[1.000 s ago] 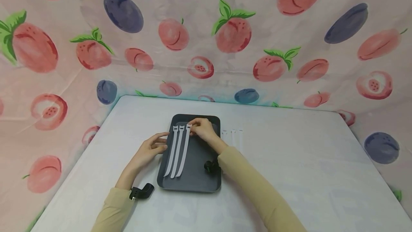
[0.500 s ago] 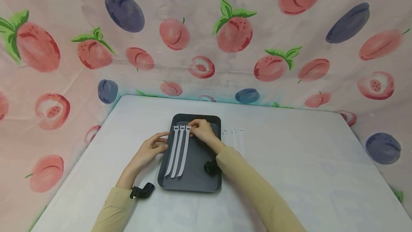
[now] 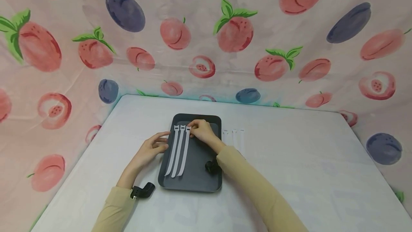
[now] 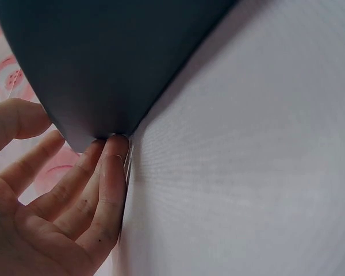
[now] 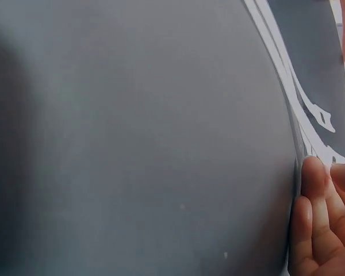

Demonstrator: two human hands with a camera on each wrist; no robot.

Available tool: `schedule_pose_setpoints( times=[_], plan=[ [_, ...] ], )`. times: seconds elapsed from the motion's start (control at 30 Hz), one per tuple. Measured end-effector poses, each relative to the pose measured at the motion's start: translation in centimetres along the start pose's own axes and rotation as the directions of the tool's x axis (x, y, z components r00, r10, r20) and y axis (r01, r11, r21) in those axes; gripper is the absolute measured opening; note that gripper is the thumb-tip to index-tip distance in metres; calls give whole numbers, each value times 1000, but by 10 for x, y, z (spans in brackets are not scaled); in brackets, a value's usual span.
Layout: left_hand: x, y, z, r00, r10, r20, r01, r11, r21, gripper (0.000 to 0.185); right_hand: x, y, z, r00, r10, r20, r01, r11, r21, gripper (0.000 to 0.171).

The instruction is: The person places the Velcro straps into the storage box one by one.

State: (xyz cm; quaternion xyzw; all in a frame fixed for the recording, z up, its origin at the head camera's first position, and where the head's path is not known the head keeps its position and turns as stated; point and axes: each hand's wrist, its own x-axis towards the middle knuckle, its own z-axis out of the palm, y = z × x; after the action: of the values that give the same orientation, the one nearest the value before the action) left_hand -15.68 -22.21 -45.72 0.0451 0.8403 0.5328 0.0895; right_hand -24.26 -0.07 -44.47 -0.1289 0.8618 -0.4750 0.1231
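Lying side by side in the dark tray (image 3: 196, 185) at the middle of the frame are three white straps (image 3: 177, 149); the right hand (image 3: 201, 131) pinches the head of the rightmost strap (image 3: 185, 150) at the tray's far end. The left hand (image 3: 148, 151) rests with relaxed fingers touching the tray's left rim. Just right of the tray, more white straps (image 3: 234, 138) lie on the worktop (image 3: 289, 160).

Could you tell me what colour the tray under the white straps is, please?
The flat rectangular tray is dark grey, clearest in the head view.
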Motion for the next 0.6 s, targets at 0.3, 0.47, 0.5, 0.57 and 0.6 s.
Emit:
schedule_pose_setpoints(
  times=[0.3,0.47,0.5,0.57,0.6],
  plan=[
    [-1,3,0,1000,-4,0,4,1000,-5,52,-2,-1,-5,997,-13,72,16,999,-45,26],
    [-1,2,1,1000,-4,-2,4,1000,-10,51,-2,0,-7,995,-26,96,33,996,-78,28],
    [-2,3,1,1000,-6,-4,5,1000,-12,51,-2,0,-8,995,-28,99,37,996,-83,28],
    [-2,4,1,1000,-5,-4,5,1000,-15,51,-3,-1,-11,994,-31,106,41,995,-88,29],
    [-2,5,1,1000,-5,-5,5,1000,-15,51,-4,-2,-13,993,-33,109,43,995,-88,29]
  ],
)
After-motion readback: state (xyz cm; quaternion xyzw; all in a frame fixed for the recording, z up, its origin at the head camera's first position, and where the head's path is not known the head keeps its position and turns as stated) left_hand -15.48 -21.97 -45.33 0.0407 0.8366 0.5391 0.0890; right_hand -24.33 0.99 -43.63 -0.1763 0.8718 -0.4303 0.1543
